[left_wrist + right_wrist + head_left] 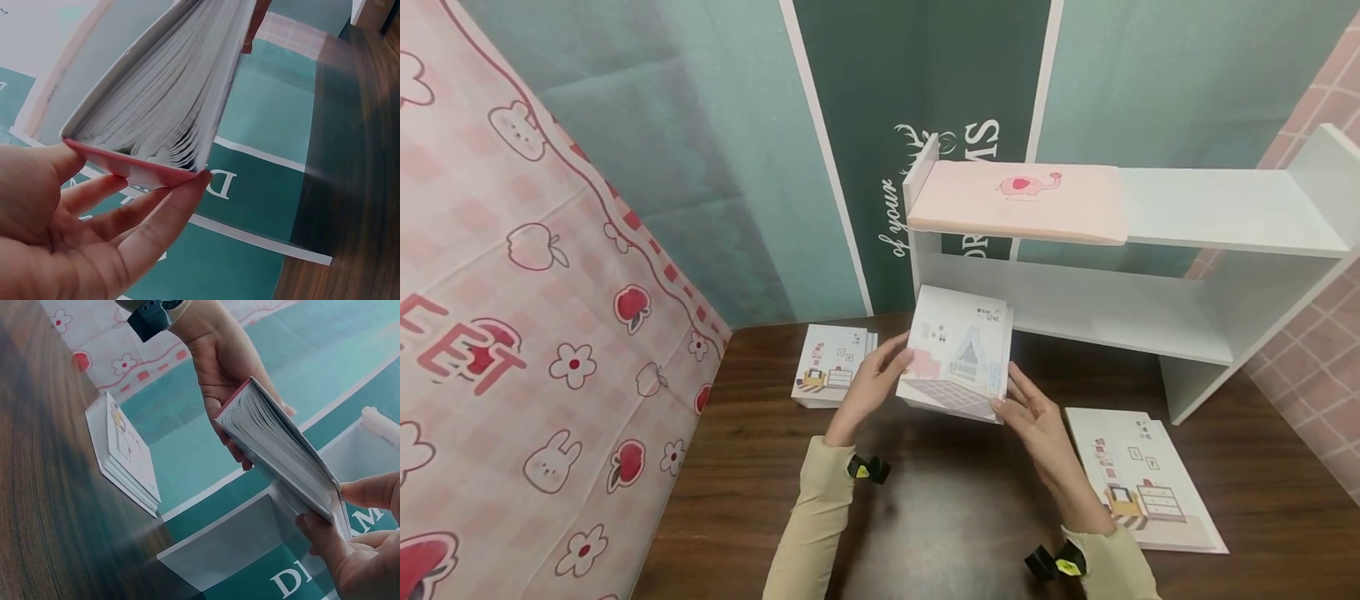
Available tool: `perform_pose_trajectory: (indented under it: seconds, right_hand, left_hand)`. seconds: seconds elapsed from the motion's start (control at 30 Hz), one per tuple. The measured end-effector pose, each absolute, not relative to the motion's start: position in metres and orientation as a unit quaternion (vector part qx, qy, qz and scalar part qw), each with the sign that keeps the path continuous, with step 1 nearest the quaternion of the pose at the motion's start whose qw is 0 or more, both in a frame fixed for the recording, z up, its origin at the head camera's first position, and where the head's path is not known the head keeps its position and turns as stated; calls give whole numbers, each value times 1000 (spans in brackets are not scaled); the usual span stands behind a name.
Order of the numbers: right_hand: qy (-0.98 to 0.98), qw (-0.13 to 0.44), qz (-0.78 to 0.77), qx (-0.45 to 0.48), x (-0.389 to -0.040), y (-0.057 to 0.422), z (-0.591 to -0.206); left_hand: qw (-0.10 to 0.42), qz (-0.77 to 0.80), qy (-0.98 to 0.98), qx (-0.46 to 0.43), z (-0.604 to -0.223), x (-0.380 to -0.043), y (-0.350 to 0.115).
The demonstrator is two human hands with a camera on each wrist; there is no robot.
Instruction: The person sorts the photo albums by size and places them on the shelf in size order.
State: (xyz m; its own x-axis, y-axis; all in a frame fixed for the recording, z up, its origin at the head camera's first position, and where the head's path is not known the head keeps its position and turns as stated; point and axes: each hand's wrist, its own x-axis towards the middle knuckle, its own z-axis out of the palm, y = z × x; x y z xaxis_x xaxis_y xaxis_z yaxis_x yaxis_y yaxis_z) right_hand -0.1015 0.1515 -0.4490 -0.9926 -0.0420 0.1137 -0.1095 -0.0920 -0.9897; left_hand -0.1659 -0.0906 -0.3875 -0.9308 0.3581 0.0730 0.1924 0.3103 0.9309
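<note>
Both hands hold a thick photo album (pixel 958 346) up in front of the shelf. Its white cover carries a pastel room drawing, and many sleeve-like pages show between the covers in the left wrist view. My left hand (pixel 874 385) grips the album's pink spine (pixel 134 165), thumb on one side and fingers on the other. At the opposite side my right hand (pixel 1043 429) pinches the covers near the lower corner, the thumb on one face. Left of the left hand lies a small stack of similar albums (pixel 829 360). Beside my right forearm lie more white albums (pixel 1150 483), flat on the table.
A white two-level shelf (pixel 1210 196) stands at the back right of the dark wooden table (pixel 737 500). Over its top board lies a pink elephant-print cloth (pixel 1022 200). Patterned curtains (pixel 572 292) hang along the left and back.
</note>
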Motion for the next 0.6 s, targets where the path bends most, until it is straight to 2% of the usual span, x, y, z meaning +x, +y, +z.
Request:
perform_pose_trajectory:
  seconds: [0.13, 0.3, 0.6]
  right_hand:
    - [-695, 21, 717, 59, -102, 151, -448]
    - [-713, 16, 699, 49, -102, 150, -447]
    - [-760, 45, 645, 71, -100, 150, -446]
  left_hand:
    - [48, 562, 809, 168, -388, -166, -89]
    - [41, 570, 804, 163, -390, -166, -89]
    - [55, 593, 783, 179, -393, -168, -93]
